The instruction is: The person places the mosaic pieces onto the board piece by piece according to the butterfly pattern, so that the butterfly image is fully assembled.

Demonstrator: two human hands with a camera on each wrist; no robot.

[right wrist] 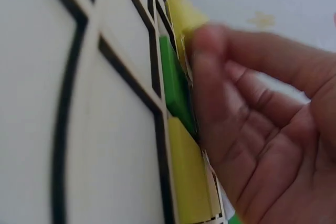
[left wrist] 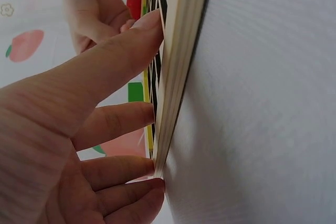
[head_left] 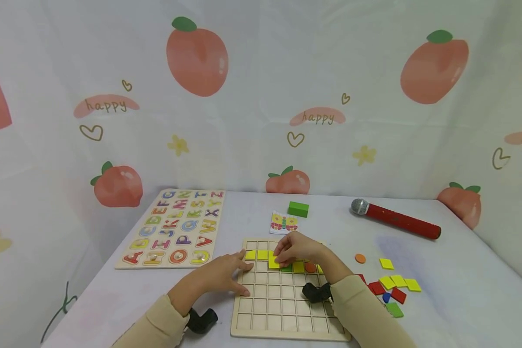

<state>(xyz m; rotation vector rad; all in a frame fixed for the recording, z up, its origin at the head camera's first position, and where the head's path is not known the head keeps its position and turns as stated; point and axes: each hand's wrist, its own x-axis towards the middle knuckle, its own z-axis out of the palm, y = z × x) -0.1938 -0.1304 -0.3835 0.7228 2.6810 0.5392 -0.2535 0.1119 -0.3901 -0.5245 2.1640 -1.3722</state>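
Multicoloured wooden alphabet board (head_left: 142,264) is placed far left. Pale wooden gridded board (head_left: 273,306) is touched at its left edge by the left hand (head_left: 224,274), fingers spread. Thin yellow square tile (head_left: 272,264) is pinched by the right hand (head_left: 299,249) over the upper rows; neighbouring tiles (head_left: 298,267) are partly hidden. Butterfly-printed white card (head_left: 283,223) and green rectangular block (head_left: 298,209) are set beyond. Red-bodied microphone (head_left: 396,220) and loose coloured tiles (head_left: 398,295) are laid right.

Seemingly a play or learning corner; whether in a home or classroom cannot be told. Peach-printed cloth (head_left: 243,150) hangs behind the white desk's far edge (head_left: 330,197); an alphabet board (head_left: 163,266) sits at the far left corner, a gridded board (head_left: 273,306) nearer the front.
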